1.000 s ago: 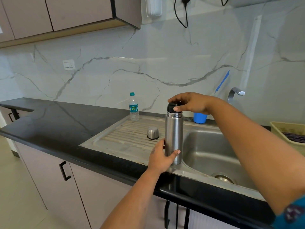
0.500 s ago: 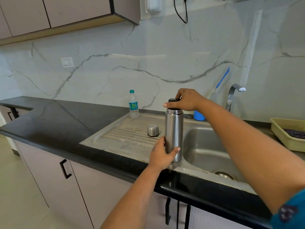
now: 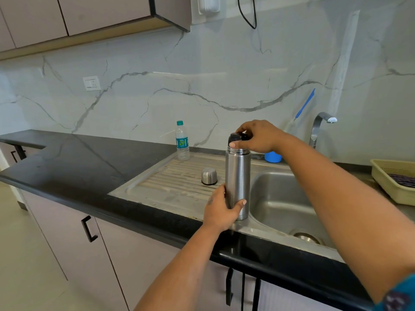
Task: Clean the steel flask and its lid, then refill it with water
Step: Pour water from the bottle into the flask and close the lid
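Both bare forearms reach forward: the left hand (image 3: 221, 208) wraps thumb and fingers (image 3: 241, 202) around the lower body of an upright steel flask (image 3: 237, 176), the right hand (image 3: 258, 135) arches over its black stopper (image 3: 238, 137), fingertips gripping

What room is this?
Most likely a home kitchen: a steel sink with a tap is set into a black counter, and cupboards hang above.

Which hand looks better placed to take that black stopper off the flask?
Probably the right hand: it already pinches the black stopper, while the left hand holds the flask upright by the sink.
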`<state>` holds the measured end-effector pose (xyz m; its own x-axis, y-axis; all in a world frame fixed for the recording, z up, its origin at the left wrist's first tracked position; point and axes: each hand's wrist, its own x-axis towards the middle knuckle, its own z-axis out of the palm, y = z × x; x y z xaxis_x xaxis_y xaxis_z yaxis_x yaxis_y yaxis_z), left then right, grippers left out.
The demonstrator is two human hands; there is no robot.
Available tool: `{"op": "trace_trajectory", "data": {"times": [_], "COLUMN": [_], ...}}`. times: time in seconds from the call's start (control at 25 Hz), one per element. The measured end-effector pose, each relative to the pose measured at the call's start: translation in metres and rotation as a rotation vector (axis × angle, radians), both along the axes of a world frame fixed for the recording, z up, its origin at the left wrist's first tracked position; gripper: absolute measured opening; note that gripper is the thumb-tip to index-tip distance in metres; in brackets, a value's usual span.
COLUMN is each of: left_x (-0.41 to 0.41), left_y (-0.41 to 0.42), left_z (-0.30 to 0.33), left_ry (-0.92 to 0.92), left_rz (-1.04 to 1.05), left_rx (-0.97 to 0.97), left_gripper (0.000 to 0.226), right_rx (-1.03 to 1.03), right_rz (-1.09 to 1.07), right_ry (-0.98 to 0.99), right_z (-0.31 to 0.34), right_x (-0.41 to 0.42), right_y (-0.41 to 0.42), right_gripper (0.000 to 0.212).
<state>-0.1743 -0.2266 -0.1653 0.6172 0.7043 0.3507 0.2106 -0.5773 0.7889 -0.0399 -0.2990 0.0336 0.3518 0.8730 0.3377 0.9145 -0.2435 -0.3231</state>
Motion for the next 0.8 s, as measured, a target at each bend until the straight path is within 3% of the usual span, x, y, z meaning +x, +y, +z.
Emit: {"op": "trace_trajectory", "data": {"times": [0.24,0.36,0.56,0.68,0.8], "left_x": [0.001,-0.001,-0.017,-0.020,-0.004], "left_y": [0.001,0.000,0.028,0.067,0.100], "left_z": [-0.001,0.000,0.021,0.033,0.028], "left_ry": [0.004,-0.040,-0.126,-0.167,0.003], "left_rz": [0.000,-0.044,-0.147,0.029,0.210], "left_rx": [-0.015,-0.140,-0.476,-0.492,-0.331], "left_gripper": [0.064,0.067,0.078,0.056,0.051], "right_rx": [0.087,0.088,0.445,0.460,0.433], "right_rz": [-0.053,-0.025,-0.047,-0.170,-0.257], "right_ry": [0.067,0.153,0.845,0.965,0.918], "right_z": [-0.014,-0.021,-0.070,-0.118,-0.161], "right_x": [-0.011,-0.014,0.004,0.023,0.037], "right_y": [0.000,-0.005,-0.011,-0.008,-0.005], "right_gripper": [0.063,0.061,0.043,0.017,0.004]}}
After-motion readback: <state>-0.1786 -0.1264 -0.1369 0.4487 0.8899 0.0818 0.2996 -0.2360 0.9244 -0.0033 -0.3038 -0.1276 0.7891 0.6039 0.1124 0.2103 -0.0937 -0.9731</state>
